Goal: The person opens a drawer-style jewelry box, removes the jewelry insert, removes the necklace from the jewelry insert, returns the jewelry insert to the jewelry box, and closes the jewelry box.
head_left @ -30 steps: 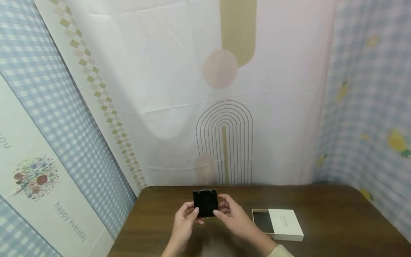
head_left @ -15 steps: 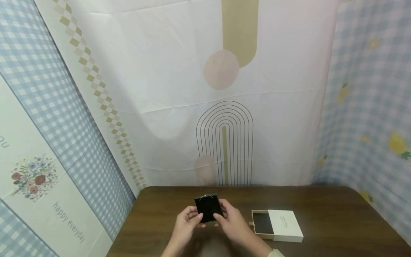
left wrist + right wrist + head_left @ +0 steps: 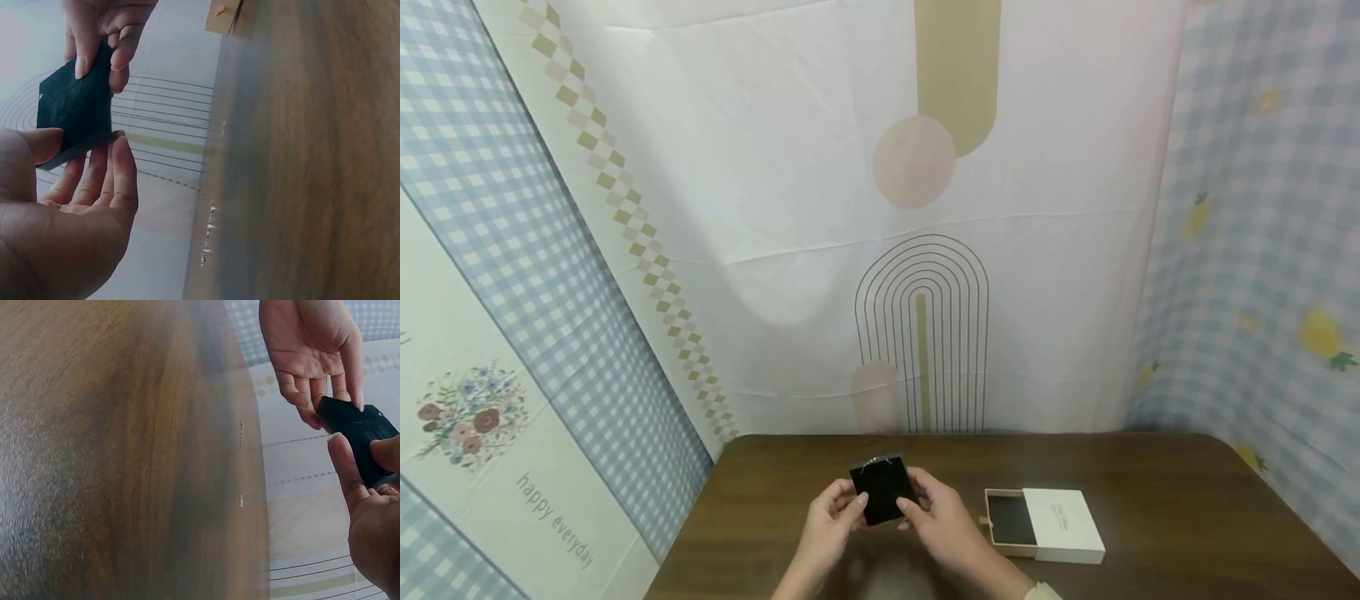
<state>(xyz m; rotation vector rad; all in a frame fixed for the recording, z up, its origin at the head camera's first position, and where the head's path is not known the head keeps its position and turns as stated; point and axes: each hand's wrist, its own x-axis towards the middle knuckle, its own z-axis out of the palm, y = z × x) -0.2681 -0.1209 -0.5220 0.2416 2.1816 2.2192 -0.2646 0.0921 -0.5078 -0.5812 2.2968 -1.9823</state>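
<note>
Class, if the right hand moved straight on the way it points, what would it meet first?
The right hand would first meet the black jewelry card it grips; what lies beyond is hard to judge.

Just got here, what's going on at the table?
A person holds a black pad above the table, pinched between the left hand and the right hand. A silver chain is on the pad, its two strands hanging down; whether the ends touch the table is unclear. To the right, a white box sits with its drawer partly out.
</note>
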